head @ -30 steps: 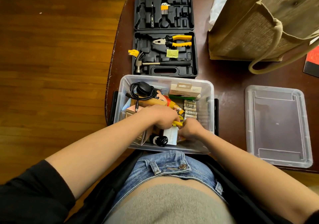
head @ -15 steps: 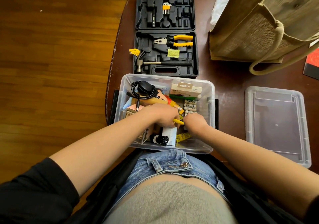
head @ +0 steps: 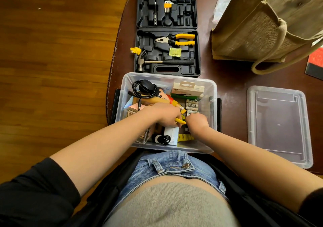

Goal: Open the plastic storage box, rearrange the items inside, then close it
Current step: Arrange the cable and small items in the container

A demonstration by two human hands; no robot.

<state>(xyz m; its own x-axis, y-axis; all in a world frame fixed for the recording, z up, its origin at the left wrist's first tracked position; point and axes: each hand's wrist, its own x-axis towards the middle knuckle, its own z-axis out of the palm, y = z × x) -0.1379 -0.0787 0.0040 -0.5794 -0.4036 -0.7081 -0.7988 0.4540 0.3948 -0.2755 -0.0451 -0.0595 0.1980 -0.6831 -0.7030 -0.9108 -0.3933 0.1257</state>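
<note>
Left hand (head: 166, 114) around yellow tool (head: 180, 121)

Both hands sit down in the box (head: 213, 93), and the left hand (head: 165, 114) covers all but the tip of a yellow tool (head: 180, 121). The right hand (head: 197, 121) has its fingers turned under, so any hold is hidden. The bag (head: 258, 25) and red book (head: 316, 60) run off the edge.
</note>
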